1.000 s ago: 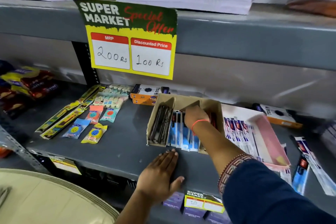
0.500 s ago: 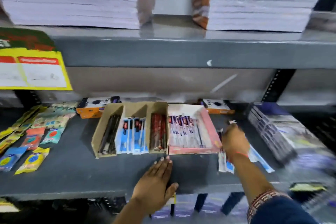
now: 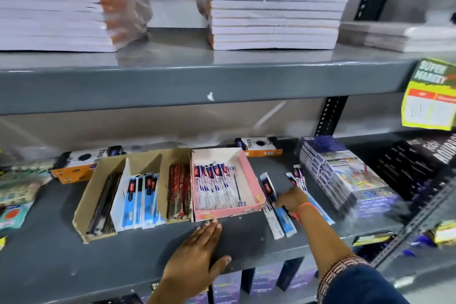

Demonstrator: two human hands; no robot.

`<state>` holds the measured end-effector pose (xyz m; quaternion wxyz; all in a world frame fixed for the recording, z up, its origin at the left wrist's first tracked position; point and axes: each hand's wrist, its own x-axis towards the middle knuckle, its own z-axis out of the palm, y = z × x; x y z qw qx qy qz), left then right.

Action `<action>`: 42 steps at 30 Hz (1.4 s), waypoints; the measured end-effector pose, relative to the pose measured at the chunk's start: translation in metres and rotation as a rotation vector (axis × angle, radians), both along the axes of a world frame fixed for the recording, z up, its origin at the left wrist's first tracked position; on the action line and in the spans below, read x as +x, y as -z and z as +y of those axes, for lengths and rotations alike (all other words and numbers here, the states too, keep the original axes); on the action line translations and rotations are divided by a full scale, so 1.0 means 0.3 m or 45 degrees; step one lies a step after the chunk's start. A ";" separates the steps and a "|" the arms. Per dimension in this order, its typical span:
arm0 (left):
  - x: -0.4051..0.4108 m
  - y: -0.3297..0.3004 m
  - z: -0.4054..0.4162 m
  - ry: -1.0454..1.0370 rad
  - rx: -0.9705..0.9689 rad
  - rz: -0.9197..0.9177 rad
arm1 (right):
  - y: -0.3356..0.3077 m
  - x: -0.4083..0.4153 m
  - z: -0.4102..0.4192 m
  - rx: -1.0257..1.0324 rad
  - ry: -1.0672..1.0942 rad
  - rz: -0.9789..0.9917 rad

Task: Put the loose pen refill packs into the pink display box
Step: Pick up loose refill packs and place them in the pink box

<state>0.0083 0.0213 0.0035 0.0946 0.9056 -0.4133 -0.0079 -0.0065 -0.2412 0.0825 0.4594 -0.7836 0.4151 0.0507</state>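
Observation:
The pink display box [image 3: 249,180] sits on the grey shelf and holds several pen refill packs [image 3: 214,180] lying side by side. Just right of it, loose refill packs [image 3: 280,221] lie on the shelf, with more of them [image 3: 299,175] further back. My right hand [image 3: 293,199] is down on these loose packs, its fingers curled onto one beside the box's right wall. My left hand [image 3: 197,249] lies flat and open on the shelf, fingertips just short of the box's front wall.
A brown cardboard divider box [image 3: 85,207] with black, blue and red packs touches the pink box's left side. A stack of wrapped packets [image 3: 345,180] stands to the right. Orange-edged boxes [image 3: 259,145] line the back. The upper shelf edge [image 3: 197,86] hangs low overhead.
My right hand left the cardboard divider box and went right, past the pink box, onto the loose packs. The view swung right. My left hand stayed flat on the shelf.

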 end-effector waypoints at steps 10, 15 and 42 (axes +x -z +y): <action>0.005 -0.052 0.016 0.006 -0.143 -0.121 | -0.091 -0.020 -0.023 0.891 0.041 -0.730; -0.005 -0.037 0.007 0.085 -0.115 -0.159 | -0.096 -0.067 0.011 0.911 -0.168 -0.835; 0.046 -0.032 0.480 -0.516 -0.191 -0.282 | -0.222 0.388 0.756 0.012 -0.821 -0.439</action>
